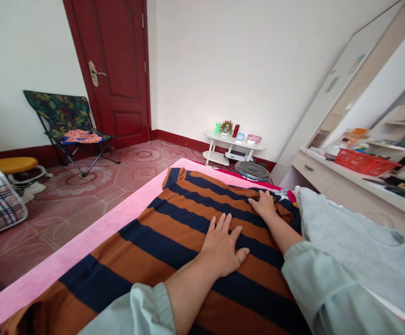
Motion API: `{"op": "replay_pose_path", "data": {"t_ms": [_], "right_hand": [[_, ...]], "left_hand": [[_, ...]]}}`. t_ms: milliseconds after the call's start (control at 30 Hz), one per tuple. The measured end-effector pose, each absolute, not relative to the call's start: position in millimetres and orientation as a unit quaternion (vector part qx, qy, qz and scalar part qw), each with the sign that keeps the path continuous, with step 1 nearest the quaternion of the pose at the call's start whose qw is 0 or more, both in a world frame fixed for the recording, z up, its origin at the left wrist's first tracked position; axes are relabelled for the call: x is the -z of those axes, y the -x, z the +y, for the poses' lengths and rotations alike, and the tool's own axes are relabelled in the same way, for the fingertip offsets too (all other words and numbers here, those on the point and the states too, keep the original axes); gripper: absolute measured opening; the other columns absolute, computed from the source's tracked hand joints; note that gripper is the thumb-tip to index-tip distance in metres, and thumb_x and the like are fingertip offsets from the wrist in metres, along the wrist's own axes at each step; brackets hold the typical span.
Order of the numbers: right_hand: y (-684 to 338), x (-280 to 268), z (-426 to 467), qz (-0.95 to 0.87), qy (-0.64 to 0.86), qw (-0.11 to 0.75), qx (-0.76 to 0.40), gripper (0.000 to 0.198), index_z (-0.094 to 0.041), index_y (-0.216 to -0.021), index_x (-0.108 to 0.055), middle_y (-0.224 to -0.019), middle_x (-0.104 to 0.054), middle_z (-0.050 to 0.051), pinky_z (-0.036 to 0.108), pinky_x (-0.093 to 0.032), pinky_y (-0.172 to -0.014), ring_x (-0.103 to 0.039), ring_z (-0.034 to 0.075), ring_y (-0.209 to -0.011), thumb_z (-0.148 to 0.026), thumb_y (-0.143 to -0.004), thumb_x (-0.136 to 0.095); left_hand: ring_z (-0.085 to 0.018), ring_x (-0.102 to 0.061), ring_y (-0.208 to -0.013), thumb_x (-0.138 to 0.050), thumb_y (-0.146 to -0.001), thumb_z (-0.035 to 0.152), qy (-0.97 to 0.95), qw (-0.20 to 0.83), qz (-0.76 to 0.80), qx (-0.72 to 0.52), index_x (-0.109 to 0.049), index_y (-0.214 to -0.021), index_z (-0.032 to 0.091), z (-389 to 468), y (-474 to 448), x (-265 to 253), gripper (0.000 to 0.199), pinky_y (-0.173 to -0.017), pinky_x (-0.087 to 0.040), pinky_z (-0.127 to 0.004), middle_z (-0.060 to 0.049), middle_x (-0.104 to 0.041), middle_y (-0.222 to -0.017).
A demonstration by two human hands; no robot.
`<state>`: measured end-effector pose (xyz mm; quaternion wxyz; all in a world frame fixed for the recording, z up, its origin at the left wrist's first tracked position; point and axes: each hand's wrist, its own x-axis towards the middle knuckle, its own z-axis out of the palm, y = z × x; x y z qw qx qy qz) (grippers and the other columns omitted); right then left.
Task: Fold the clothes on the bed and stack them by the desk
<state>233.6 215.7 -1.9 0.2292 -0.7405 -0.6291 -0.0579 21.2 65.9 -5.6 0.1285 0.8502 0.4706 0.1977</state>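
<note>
A brown and navy striped shirt (146,251) lies spread over a pink-covered surface (115,223). My left hand (222,246) rests flat on the middle of the shirt, its fingers spread and pointing away from me. Farther off and to the right, my right hand (263,204) touches the shirt near its far right part, fingers apart. The cloth is bunched around that far right corner. Close to my right forearm lies a light grey garment (355,246), partly hidden by my sleeve.
To the right stands a dresser (314,171) bearing a red basket (364,161) and assorted items. A small white table (235,142) is by the far wall. At left are a folding chair (63,114), a yellow stool (10,164) and a plaid bag (2,202).
</note>
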Motion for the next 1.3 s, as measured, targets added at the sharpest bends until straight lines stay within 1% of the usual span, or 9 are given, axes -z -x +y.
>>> {"op": "replay_pose_path", "data": {"t_ms": [100,167,400,467,633,867,1000,1133,1300], "right_hand": [[-216,4,168,-0.703,0.685,0.176,0.067,0.055,-0.017,-0.137,-0.04,-0.151,-0.027,0.014,0.053,-0.03,-0.104,-0.022,0.032,-0.139,-0.038,-0.086,-0.046],[-213,10,131,-0.759,0.634,0.135,0.061,0.057,-0.022,-0.144,-0.029,-0.153,-0.023,0.01,0.053,-0.026,-0.107,-0.016,0.027,-0.141,-0.041,-0.091,-0.039],[-202,-4,80,-0.631,0.774,-0.009,0.051,0.06,0.0,-0.138,-0.037,-0.146,-0.031,0.026,0.051,-0.026,-0.107,-0.028,0.035,-0.136,-0.04,-0.093,-0.033],[-183,-15,72,-0.632,0.775,0.006,0.031,0.062,-0.004,-0.14,-0.037,-0.149,-0.026,0.025,0.054,-0.028,-0.104,-0.026,0.036,-0.137,-0.043,-0.091,-0.037],[-174,-3,24,-0.761,0.644,0.072,0.019,0.059,-0.025,-0.147,-0.025,-0.156,-0.015,0.004,0.048,-0.019,-0.112,-0.011,0.023,-0.143,-0.049,-0.094,-0.028],[-197,-8,-11,-0.669,0.742,0.022,0.009,0.06,-0.003,-0.141,-0.035,-0.15,-0.027,0.021,0.053,-0.024,-0.109,-0.026,0.033,-0.138,-0.035,-0.09,-0.039],[-171,-16,1,-0.729,0.661,0.18,0.003,0.063,-0.014,-0.144,-0.032,-0.153,-0.023,0.013,0.051,-0.025,-0.11,-0.021,0.028,-0.14,-0.028,-0.084,-0.047],[-167,2,42,-0.687,0.642,0.327,-0.096,0.055,-0.008,-0.135,-0.043,-0.137,-0.049,0.018,0.04,-0.036,-0.106,-0.046,0.024,-0.127,-0.034,-0.087,-0.042],[-179,21,77,-0.68,0.638,0.359,-0.043,0.04,-0.013,-0.118,-0.06,-0.128,-0.058,0.013,0.042,-0.036,-0.105,-0.052,0.024,-0.12,-0.032,-0.087,-0.044]], "left_hand": [[-0.029,-0.015,-0.142,-0.034,-0.087,0.061,-0.848,0.123,0.472,-0.208,-0.039,-0.14,0.024,67,-22,7,0.065,-0.115,-0.011,-0.05,-0.008,-0.024,-0.153],[-0.027,-0.018,-0.141,-0.031,-0.091,0.052,-0.83,0.118,0.493,-0.231,-0.037,-0.141,0.021,69,-23,8,0.059,-0.116,-0.014,-0.046,-0.009,-0.026,-0.152],[-0.027,-0.024,-0.139,-0.037,-0.089,0.026,-0.751,0.057,0.613,-0.238,-0.046,-0.134,0.011,79,-23,14,0.048,-0.115,-0.017,-0.043,-0.013,-0.035,-0.148],[-0.027,-0.025,-0.139,-0.039,-0.088,0.026,-0.762,0.046,0.608,-0.219,-0.048,-0.133,0.013,79,-22,15,0.048,-0.115,-0.017,-0.044,-0.012,-0.036,-0.147],[-0.025,-0.023,-0.14,-0.035,-0.092,0.03,-0.8,0.051,0.567,-0.189,-0.044,-0.137,0.016,79,-12,17,0.049,-0.115,-0.017,-0.042,-0.01,-0.032,-0.15],[-0.032,-0.014,-0.142,-0.032,-0.092,0.048,-0.83,0.038,0.534,-0.157,-0.036,-0.143,0.014,69,-12,18,0.061,-0.114,-0.011,-0.05,-0.016,-0.023,-0.152],[-0.032,-0.01,-0.142,-0.031,-0.09,0.056,-0.876,0.061,0.456,-0.147,-0.035,-0.144,0.018,54,-13,15,0.066,-0.113,-0.01,-0.052,-0.017,-0.018,-0.154],[-0.028,-0.011,-0.143,-0.03,-0.091,0.056,-0.921,0.095,0.35,-0.146,-0.034,-0.143,0.019,38,-14,8,0.065,-0.115,-0.011,-0.048,-0.014,-0.015,-0.155],[-0.029,-0.006,-0.143,-0.04,-0.088,0.056,-0.947,0.152,0.257,-0.121,-0.02,-0.148,0.019,16,-5,-1,0.073,-0.114,-0.01,-0.051,-0.013,-0.01,-0.156]]}}
